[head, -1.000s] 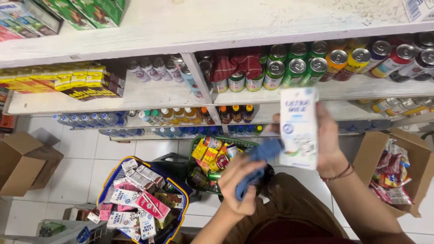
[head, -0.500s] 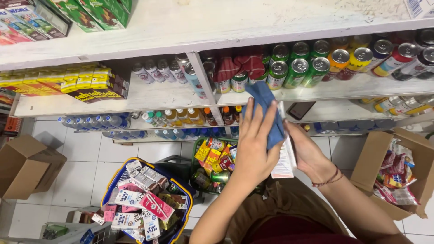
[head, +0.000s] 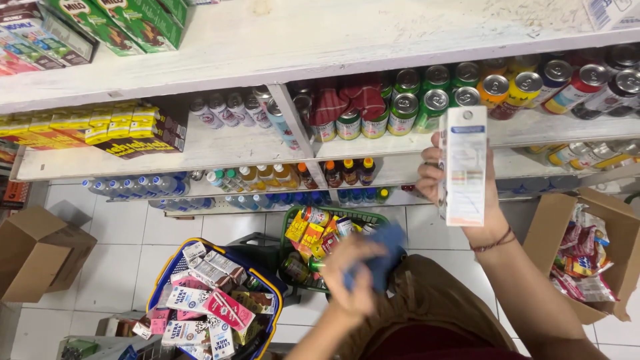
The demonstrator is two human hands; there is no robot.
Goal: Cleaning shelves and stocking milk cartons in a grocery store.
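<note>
White shop shelves fill the upper view, stocked with drink cans, small bottles and yellow packs, above a pale tiled floor.

At about 2 o'clock the right hand grips a tall white carton from behind, fingers wrapped round its lower half. Its long axis stands nearly upright, top end level with the can shelf, just in front of the shelf edge.

At 6 o'clock the left hand, blurred, is clenched round a blue cloth, low near the person's lap. It lies well apart from the carton, down and toward 7 o'clock from it, so the right hand alone bears the carton.

Below, at 7 o'clock, a blue basket holds small milk cartons; a green basket of mixed packs sits just behind it. Cardboard boxes stand at 9 and 4 o'clock.
</note>
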